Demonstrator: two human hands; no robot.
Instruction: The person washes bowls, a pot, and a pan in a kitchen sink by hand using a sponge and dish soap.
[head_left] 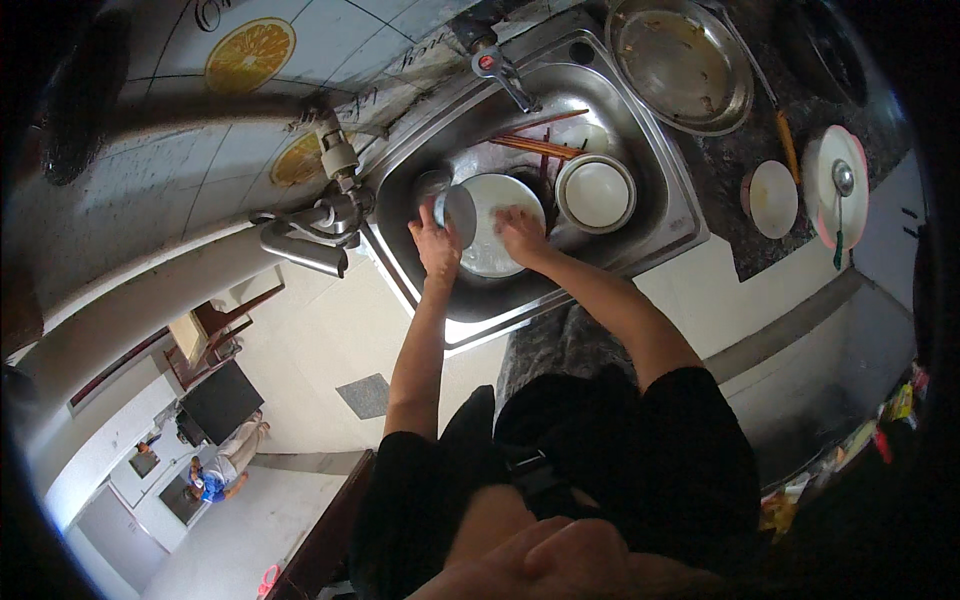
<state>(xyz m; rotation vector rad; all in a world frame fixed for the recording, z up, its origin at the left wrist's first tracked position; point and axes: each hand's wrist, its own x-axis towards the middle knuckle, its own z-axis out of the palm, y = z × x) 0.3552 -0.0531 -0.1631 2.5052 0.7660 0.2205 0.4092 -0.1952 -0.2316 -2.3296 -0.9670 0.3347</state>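
Note:
My left hand (436,248) is in the left part of the steel sink (405,185), its fingers closed on the rim of a tilted greyish bowl (460,215). Right beside it, a wide white dish (492,262) lies in the basin, with what looks like suds or water in it. Over this dish, my right hand (520,238) is smeared by motion, so its fingers do not show clearly. Stacked bowls (598,194) with a white inside stand to the right in the sink. Several brown chopsticks (535,147) lie behind the dish.
A faucet (500,75) rises at the sink's back edge, and a wall tap (325,225) juts out at left. On the right counter are a large metal pan (680,65), a small bowl (772,200) and a pink-rimmed plate (828,170) with a spoon (842,185). A person (215,480) is far off at lower left.

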